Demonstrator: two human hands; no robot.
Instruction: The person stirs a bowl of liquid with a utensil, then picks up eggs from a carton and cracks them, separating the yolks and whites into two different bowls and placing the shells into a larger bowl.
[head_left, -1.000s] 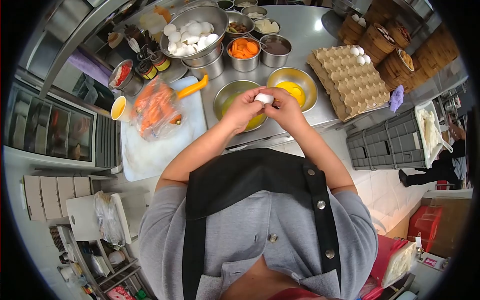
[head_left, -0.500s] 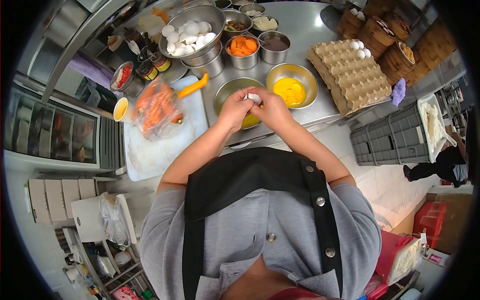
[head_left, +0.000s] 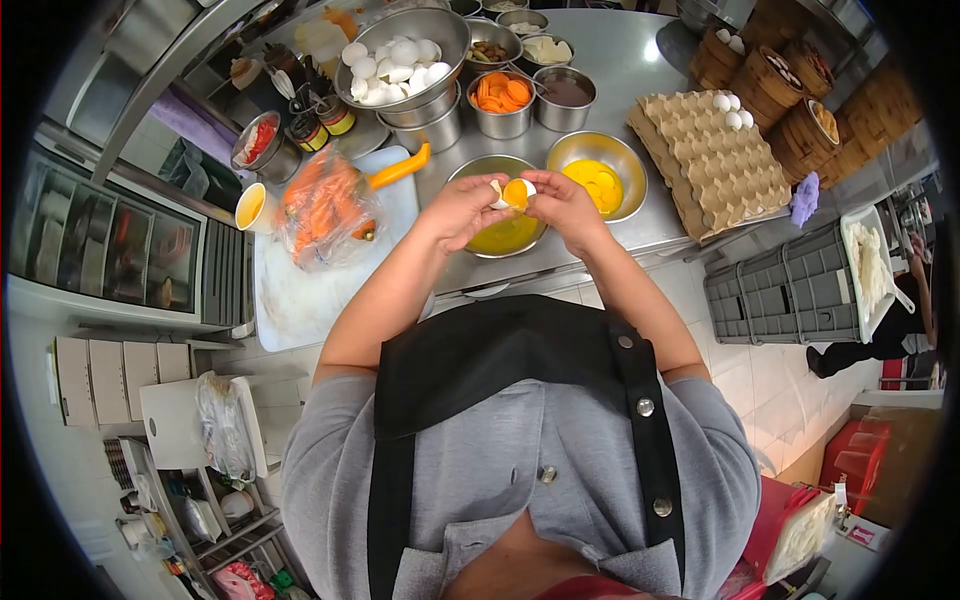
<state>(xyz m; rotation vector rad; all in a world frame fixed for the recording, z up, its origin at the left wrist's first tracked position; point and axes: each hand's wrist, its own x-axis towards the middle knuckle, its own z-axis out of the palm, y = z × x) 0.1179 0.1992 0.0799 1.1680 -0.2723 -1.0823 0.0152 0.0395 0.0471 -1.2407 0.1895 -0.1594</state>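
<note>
A cracked egg is parted in two above a metal bowl (head_left: 480, 166) holding pale yellow liquid. My left hand (head_left: 460, 212) pinches one piece of eggshell (head_left: 498, 196). In my right hand (head_left: 568, 205) is the other half shell (head_left: 529, 187), with a yolk (head_left: 515, 194) showing at its opening between the two pieces. Just right of my right hand stands a second metal bowl (head_left: 634, 182) with several yolks (head_left: 597, 186) in it. Both hands have their fingers closed on the shell.
White eggshells (head_left: 400, 72) fill a large metal bowl at the back left. Carrots in a plastic bag (head_left: 325, 205) and a yellow-handled tool (head_left: 400, 167) lie on a white cutting board (head_left: 300, 310). Cardboard egg trays (head_left: 705, 165) holding several eggs (head_left: 734, 113) sit right, near bamboo steamers (head_left: 765, 85).
The egg held between both hands has been opened into two pieces, and its yolk now shows. My hands have drawn slightly apart. The whole view has shifted a little.
</note>
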